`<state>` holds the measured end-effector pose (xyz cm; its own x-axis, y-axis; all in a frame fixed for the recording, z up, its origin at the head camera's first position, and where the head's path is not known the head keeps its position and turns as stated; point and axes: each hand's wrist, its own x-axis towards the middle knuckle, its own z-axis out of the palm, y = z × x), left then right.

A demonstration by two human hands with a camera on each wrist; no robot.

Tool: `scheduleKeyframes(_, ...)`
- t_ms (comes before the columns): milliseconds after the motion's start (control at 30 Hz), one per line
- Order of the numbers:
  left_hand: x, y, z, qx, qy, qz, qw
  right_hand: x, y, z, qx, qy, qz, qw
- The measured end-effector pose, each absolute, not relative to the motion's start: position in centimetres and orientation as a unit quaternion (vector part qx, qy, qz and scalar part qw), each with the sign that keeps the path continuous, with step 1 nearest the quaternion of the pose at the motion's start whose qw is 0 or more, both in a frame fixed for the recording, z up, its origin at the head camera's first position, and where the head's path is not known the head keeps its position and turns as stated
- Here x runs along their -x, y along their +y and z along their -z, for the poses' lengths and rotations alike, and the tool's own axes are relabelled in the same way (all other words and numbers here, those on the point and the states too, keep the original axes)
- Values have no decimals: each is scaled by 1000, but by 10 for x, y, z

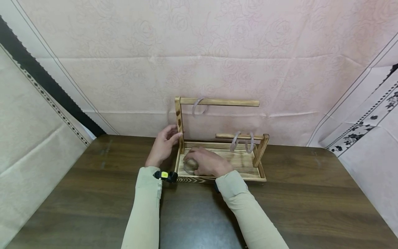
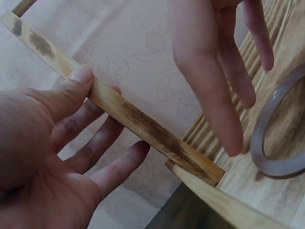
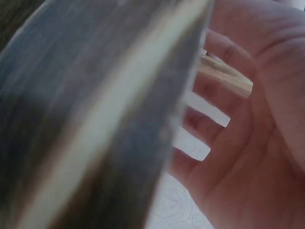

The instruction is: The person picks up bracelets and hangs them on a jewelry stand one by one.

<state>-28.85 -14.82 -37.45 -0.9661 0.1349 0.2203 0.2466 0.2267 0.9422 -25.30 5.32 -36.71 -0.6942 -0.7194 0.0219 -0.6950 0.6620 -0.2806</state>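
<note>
A wooden two-bar stand (image 1: 179, 117) with a shallow tray base rises from the table. My left hand (image 1: 163, 144) holds its tall left post (image 2: 138, 121), thumb on one side and fingertips behind. On the tray floor lies a pale translucent bangle (image 2: 258, 148). Just over the tray, beside that bangle, is my right hand (image 1: 208, 162); its fingers (image 2: 209, 86) point down fairly straight and look apart from the ring in the left wrist view. One bangle (image 1: 194, 108) hangs on the upper bar. Two more, a left one (image 1: 234, 144) and a right one (image 1: 247, 147), hang on the lower bar.
The stand sits at the back of a dark brown wooden table (image 1: 102, 200). Close behind it hangs a pink rose-patterned cloth (image 1: 217, 69). Pale cloths with dark trim flank the table. In the right wrist view, a blurred pale-edged surface covers the left part.
</note>
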Motion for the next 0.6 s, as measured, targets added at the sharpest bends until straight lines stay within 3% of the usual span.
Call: scheduleKeyframes(600,288,-147,374,114,-787,605,47,252,50,373,386,914,108,58)
